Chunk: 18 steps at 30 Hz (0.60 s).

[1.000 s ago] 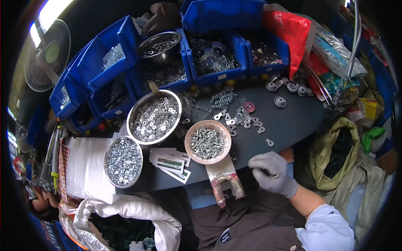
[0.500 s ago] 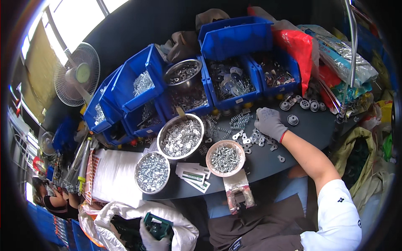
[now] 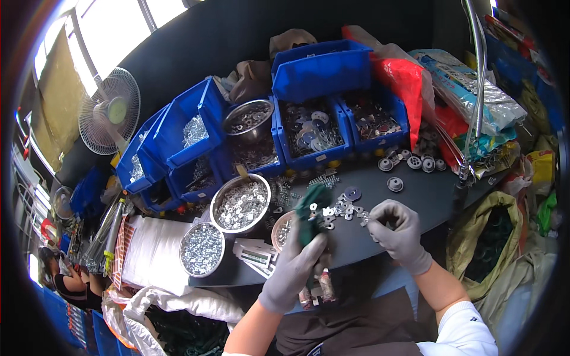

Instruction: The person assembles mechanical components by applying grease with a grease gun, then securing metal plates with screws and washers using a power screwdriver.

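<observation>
A dark green plastic part point(image 3: 312, 215) stands raised over the front of the table, with my gloved left hand point(image 3: 292, 270) closed around its lower end. To the right, my gloved right hand point(image 3: 399, 232) is curled into a pinch; whatever lies between its fingertips, if anything, is too small to make out. Small metal plates point(image 3: 341, 209) lie loose on the table between the hands. Partly hidden behind my left hand is a pink bowl point(image 3: 278, 236) of screws. Under it, a worn metal fixture point(image 3: 325, 286) sticks out at the table edge.
Bowls of washers point(image 3: 240, 204) and screws point(image 3: 202, 249) stand at left. Blue bins point(image 3: 320, 68) of metal parts line the back. White wheels point(image 3: 395, 184) lie at right. Sacks of green parts are at lower left point(image 3: 172, 302) and right point(image 3: 460, 237). A metal pole point(image 3: 478, 89) rises at right.
My left hand has come up out of the white sack with the green part. My right hand has drawn back from the metal plates toward me. The view has shifted slightly.
</observation>
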Motion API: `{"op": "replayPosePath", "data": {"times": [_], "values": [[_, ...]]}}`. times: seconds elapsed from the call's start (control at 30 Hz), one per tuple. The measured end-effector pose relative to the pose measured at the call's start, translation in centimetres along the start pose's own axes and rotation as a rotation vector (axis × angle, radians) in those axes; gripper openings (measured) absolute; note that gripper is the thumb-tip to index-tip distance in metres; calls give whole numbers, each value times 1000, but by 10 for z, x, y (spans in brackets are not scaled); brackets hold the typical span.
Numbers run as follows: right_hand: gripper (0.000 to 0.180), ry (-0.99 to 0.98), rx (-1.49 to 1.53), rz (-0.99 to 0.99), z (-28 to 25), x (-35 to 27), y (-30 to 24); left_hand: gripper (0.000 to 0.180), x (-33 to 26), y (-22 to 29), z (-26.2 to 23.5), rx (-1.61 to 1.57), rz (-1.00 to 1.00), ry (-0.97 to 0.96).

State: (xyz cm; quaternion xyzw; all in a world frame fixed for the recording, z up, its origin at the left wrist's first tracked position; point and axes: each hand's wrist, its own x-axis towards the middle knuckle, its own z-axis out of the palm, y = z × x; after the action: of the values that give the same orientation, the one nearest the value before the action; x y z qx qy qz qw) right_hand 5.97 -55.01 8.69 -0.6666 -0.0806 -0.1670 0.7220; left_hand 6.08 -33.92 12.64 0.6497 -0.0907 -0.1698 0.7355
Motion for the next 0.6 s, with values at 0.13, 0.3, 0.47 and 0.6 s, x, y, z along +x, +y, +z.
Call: {"op": "replayPosePath", "data": {"times": [0.13, 0.3, 0.47, 0.6], "values": [[9, 17, 240, 45, -9, -3, -18, 34, 44, -18, 29, -365, -100, -143], [5, 24, 302, 145, -12, 10, -24, 39, 61, -26, 61, -285, -49, -79], [6, 112, 246, 219, -21, 15, -4, 34, 75, -41, 67, -165, -13, -35], [5, -44, 229, 284, -28, 17, 5, 31, 75, -60, 55, -44, 135, 59]]}}
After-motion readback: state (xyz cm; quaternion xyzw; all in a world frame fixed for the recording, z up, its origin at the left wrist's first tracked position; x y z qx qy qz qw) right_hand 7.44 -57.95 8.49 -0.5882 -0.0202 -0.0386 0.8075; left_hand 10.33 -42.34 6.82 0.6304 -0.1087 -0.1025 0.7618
